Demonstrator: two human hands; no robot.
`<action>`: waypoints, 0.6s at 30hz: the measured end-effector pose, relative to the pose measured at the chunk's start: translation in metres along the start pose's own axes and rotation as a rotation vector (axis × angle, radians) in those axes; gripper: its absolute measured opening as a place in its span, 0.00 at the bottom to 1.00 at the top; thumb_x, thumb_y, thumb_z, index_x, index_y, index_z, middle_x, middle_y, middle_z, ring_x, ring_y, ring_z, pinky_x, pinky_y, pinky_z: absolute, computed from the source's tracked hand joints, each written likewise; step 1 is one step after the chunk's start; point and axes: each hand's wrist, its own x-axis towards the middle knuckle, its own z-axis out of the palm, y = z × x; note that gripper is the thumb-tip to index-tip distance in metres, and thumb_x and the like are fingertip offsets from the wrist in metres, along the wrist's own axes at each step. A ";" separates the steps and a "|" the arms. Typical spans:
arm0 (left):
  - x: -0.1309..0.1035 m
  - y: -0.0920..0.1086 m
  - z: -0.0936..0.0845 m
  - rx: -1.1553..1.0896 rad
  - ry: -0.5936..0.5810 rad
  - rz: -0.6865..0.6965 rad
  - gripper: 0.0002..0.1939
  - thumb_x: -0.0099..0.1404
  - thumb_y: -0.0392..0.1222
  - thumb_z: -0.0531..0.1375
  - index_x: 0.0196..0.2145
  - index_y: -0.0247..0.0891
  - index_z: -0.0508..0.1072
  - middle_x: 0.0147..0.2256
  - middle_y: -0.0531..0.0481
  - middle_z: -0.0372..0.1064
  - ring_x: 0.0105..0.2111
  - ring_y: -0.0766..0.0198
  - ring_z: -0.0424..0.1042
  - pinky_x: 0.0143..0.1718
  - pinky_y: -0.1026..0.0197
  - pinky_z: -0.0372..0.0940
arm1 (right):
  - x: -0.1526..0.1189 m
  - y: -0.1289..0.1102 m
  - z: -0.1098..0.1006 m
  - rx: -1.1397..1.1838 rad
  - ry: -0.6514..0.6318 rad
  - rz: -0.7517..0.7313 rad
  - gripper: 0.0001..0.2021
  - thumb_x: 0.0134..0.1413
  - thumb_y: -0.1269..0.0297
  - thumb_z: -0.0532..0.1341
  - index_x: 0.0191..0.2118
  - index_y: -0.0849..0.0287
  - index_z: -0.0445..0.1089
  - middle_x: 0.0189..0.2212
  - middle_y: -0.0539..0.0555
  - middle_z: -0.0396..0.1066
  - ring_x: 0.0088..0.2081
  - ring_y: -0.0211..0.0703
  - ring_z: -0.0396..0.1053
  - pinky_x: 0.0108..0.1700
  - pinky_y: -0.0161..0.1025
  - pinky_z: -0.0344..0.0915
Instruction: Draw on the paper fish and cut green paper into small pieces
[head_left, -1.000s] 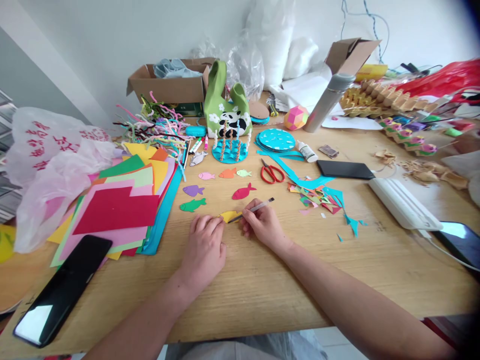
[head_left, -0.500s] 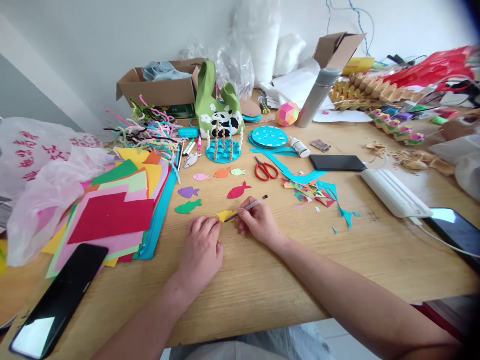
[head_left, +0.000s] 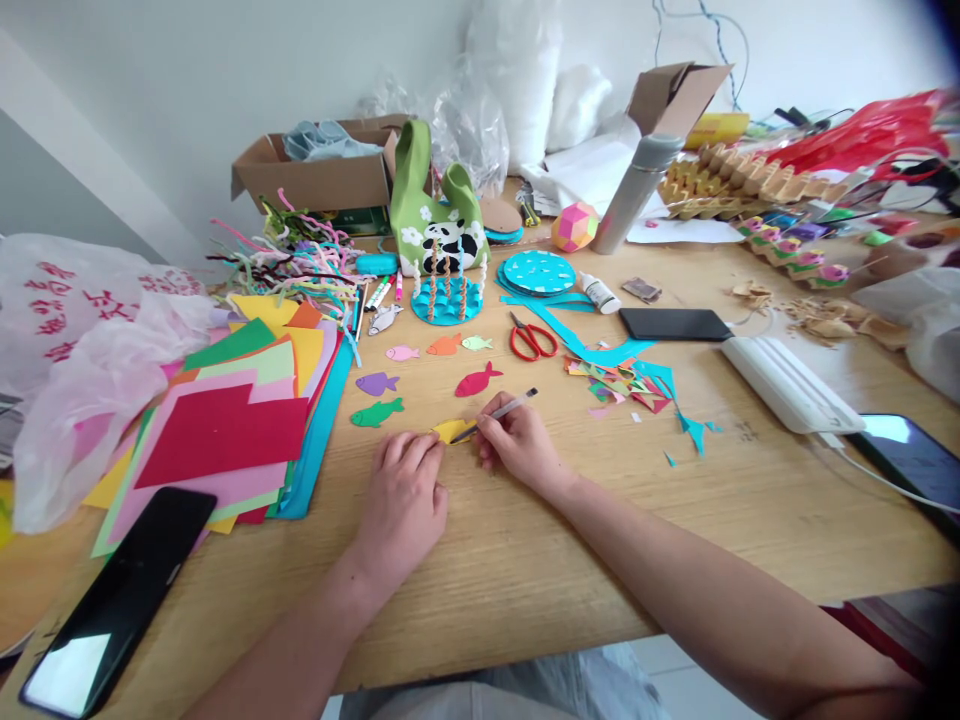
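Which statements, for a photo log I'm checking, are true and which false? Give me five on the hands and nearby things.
1. The right hand holds a pen. True.
2. The left hand is raised high above the table. False: it rests low, by the yellow piece.
3. The green fish is nearer the person than the purple fish. True.
4. The scissors have blue handles. False: they are red.
5. The white bottle stands upright. False: it lies on its side.
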 end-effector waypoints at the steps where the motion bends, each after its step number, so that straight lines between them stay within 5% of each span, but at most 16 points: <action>1: 0.000 0.000 0.000 0.004 0.001 0.000 0.23 0.57 0.27 0.53 0.50 0.33 0.72 0.51 0.43 0.69 0.52 0.51 0.62 0.57 0.45 0.59 | 0.000 0.000 0.000 -0.001 0.004 0.009 0.07 0.51 0.63 0.59 0.30 0.56 0.58 0.16 0.43 0.65 0.14 0.33 0.63 0.13 0.29 0.61; 18: -0.001 0.000 0.001 0.010 0.011 0.007 0.23 0.57 0.27 0.53 0.49 0.34 0.72 0.51 0.44 0.69 0.52 0.51 0.62 0.57 0.45 0.59 | -0.002 -0.002 0.000 0.014 0.034 0.021 0.07 0.49 0.64 0.59 0.30 0.56 0.57 0.15 0.42 0.64 0.13 0.33 0.63 0.13 0.29 0.62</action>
